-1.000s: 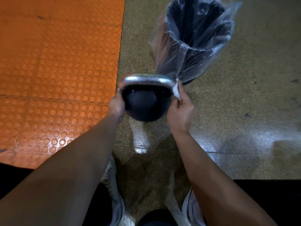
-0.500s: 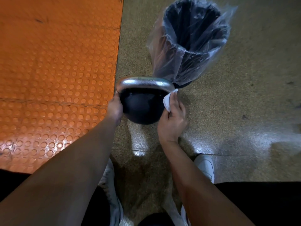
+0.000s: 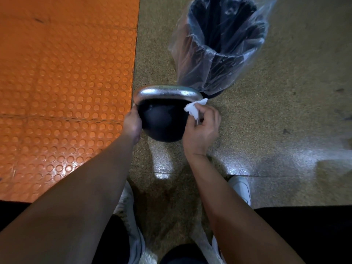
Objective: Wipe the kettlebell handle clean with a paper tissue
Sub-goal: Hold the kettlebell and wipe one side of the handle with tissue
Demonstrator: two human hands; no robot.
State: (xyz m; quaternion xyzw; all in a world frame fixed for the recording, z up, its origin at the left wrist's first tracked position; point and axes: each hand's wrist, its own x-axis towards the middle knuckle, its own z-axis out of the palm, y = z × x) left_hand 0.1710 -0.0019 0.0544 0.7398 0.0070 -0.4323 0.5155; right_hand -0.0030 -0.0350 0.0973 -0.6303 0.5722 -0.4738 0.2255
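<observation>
We pinched tissue (image 3: 194, 109) in right hand (image 3: 202, 128) at handle (image 3: 167, 92) right end; left hand (image 3: 133, 122) braced bell (image 3: 163, 122), grip unclear. Best: wrap, sweep full length.

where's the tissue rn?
Head view, centre-right: tissue pinched in the right hand, at the right end of the kettlebell handle, near the bin.

Black kettlebell (image 3: 163, 122) on the speckled floor (image 3: 285, 111), just off the orange mat's (image 3: 66, 82) right edge, with the lined bin (image 3: 209, 63) right behind it. Left hand (image 3: 133, 122) against the bell's left side; fingers hidden, grip unclear. Right hand (image 3: 202, 128) pinches the paper tissue (image 3: 194, 109) against the right end of the chrome handle (image 3: 167, 92).
</observation>
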